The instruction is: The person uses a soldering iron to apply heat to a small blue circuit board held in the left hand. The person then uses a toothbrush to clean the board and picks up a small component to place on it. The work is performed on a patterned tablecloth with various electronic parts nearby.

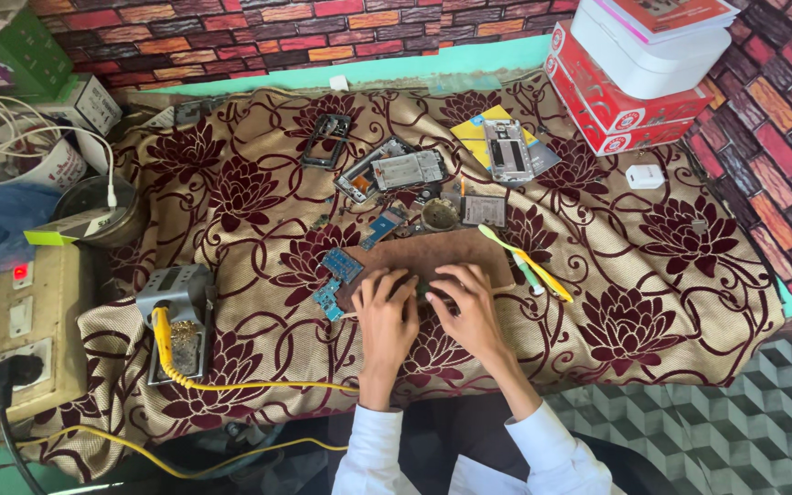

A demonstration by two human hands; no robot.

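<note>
- Brown and flat, the rectangular wooden work board (432, 252) lies on the floral maroon-and-beige cloth (661, 275), its long axis running left to right across the person's front.
- Both hands rest on the near edge of that board: the left hand (387, 307) and the right hand (471, 301) sit side by side, fingertips turned toward each other.
- Between the fingertips a small dark part (421, 288) shows only as a sliver; it lies in the gap, about equally near to either hand, and its own long axis cannot be made out.
- Fingers of both hands are curled down around that spot; whether either hand truly pinches the part or only presses beside it cannot be told.
- Two small blue circuit boards (336, 275) lie just off the board's left end, nearer the left hand; a yellow-and-green toothbrush (529, 261) lies slanted off the right end, nearer the right hand.
- Hidden: the part's shape, covered by fingers. A grey soldering-iron stand (176, 316) with yellow cable sits well apart to the left.
</note>
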